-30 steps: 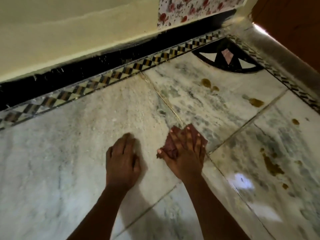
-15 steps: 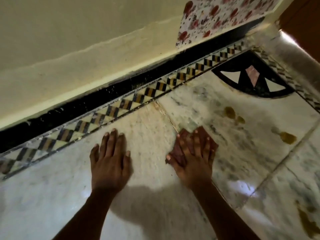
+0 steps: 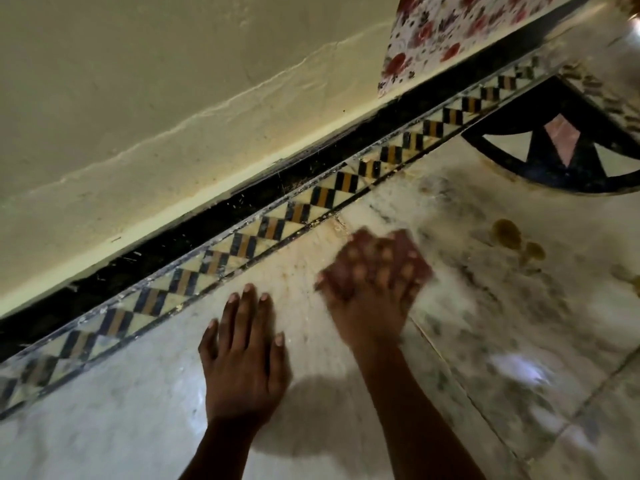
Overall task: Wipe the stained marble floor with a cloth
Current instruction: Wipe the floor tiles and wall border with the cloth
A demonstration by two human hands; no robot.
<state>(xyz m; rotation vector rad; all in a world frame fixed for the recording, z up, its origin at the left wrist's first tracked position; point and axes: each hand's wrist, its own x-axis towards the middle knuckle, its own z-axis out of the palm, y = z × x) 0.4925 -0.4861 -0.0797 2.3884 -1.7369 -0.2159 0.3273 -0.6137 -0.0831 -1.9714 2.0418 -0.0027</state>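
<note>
- Marble floor (image 3: 485,341), veined and stained.
- Reddish cloth (image 3: 414,258) lies under the right hand's fingers (image 3: 381,271).
- Brown stains (image 3: 507,232) lie right of those fingers.
- Left hand (image 3: 244,358) rests flat.

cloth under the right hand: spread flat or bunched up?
Cannot tell for sure. The cloth shows only as a blurred reddish edge past the fingers of the right hand, which presses it onto the floor.

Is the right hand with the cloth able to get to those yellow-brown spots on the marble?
Probably yes. The right hand presses the cloth flat on the floor, and only bare marble lies between it and the spots to its right.
</note>
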